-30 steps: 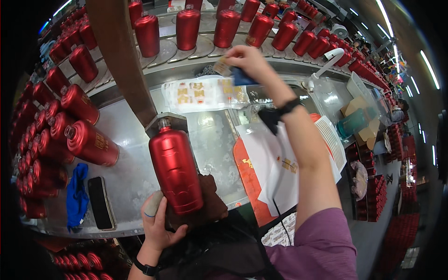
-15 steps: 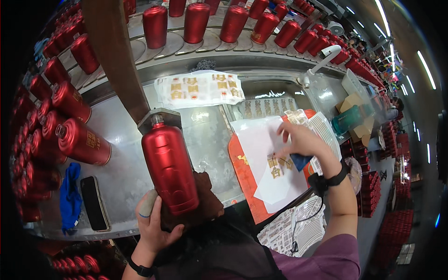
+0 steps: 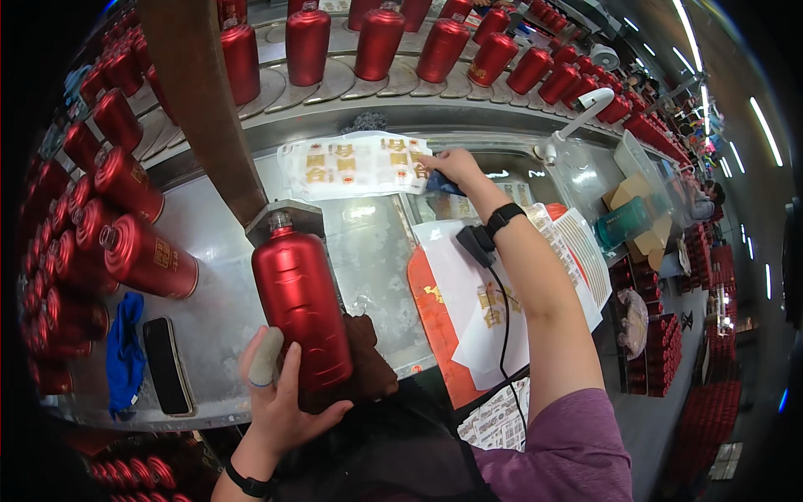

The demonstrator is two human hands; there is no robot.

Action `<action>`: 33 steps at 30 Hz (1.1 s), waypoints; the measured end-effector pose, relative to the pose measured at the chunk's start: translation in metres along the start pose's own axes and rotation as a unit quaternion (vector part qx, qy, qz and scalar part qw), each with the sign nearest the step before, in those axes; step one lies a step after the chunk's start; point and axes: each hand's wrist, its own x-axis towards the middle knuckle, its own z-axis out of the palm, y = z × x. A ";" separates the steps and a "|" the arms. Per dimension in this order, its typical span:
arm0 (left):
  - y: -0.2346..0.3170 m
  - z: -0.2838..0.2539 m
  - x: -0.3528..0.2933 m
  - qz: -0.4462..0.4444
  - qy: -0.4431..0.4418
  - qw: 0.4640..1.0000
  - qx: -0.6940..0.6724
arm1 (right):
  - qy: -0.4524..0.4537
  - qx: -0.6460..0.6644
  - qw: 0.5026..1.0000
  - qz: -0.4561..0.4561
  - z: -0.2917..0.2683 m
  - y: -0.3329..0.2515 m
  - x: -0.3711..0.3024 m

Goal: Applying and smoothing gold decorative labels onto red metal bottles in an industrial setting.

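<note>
A glossy red bottle (image 3: 301, 305) leans back at a slant, its neck against a metal bracket (image 3: 288, 216) and its lower end on a brown cloth pad (image 3: 368, 356). Beside its base is my left hand (image 3: 280, 397), fingers spread, a grey finger cot (image 3: 267, 358) on one of them; whether it touches the bottle I cannot tell. My right hand (image 3: 456, 167) reaches far forward with a blue cloth (image 3: 440, 181) bunched in it. Its fingertips meet the right edge of a white decal sheet (image 3: 360, 186) with gold characters. A second decal sheet (image 3: 473, 335) lies on an orange-red board (image 3: 427, 289), partly under my right arm.
Red bottles (image 3: 385, 42) ride on a curved conveyor (image 3: 401, 79) at the back. More bottles (image 3: 150, 255) crowd the left, near a blue rag (image 3: 125, 351) and a phone (image 3: 169, 364). A brown post (image 3: 201, 100) rises behind the bracket. A shallow water basin (image 3: 502, 159) and white tap (image 3: 590, 109) are right.
My right hand has moved forward and left, from above the decal sheet on the board to the far one, carrying the blue cloth. My left fingers have spread. The conveyor bottles have shifted right.
</note>
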 end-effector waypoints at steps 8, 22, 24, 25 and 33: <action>0.008 0.011 0.013 -0.125 -0.019 0.991 -0.042 | -0.019 0.153 0.988 0.004 0.004 0.008 0.025; -0.003 0.002 0.020 -0.059 0.054 0.996 -0.046 | -0.114 0.271 0.910 -0.293 -0.044 -0.160 -0.218; -0.003 0.001 0.022 -0.062 0.047 0.996 -0.041 | -0.160 0.305 0.885 -0.313 -0.036 -0.176 -0.250; -0.002 0.001 0.023 -0.064 0.039 0.997 -0.034 | -0.184 0.254 0.900 -0.303 -0.037 -0.184 -0.256; -0.020 0.003 0.045 -0.269 0.004 0.847 -0.459 | -0.190 0.207 0.910 -0.305 0.005 -0.197 -0.246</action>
